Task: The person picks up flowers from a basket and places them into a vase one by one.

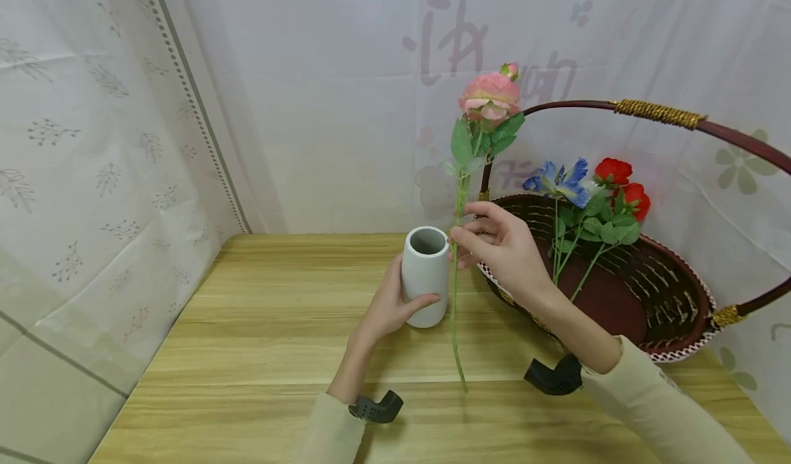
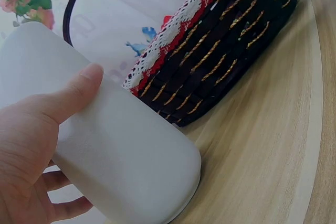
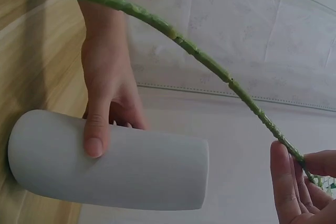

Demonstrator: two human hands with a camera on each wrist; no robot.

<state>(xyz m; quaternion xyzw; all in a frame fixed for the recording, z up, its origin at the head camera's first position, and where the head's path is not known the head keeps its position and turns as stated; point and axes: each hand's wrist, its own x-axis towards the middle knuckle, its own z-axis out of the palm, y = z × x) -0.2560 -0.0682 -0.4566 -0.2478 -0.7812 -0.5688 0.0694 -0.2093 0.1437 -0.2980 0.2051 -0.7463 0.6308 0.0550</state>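
Note:
A white vase (image 1: pixel 425 282) stands upright on the wooden table. My left hand (image 1: pixel 391 303) holds it from the left side, thumb across its front, as the left wrist view also shows on the vase's pale wall (image 2: pixel 131 150). Beside the vase, my right hand (image 1: pixel 509 254) pinches the stem of a pink artificial flower (image 1: pixel 491 99) between thumb and fingers. The flower's bloom and leaves point up. Its long green stem (image 3: pixel 202 56) hangs below the fingers, curving outside the vase to the right, with its lower end above the table.
To the right sits a dark woven basket (image 1: pixel 682 296) with a tall arched handle (image 1: pixel 587 104). A blue flower (image 1: pixel 559 182) and red flowers (image 1: pixel 635 200) lean in it. Patterned white curtains (image 1: pixel 321 107) hang behind and left of the wooden table (image 1: pixel 266 327).

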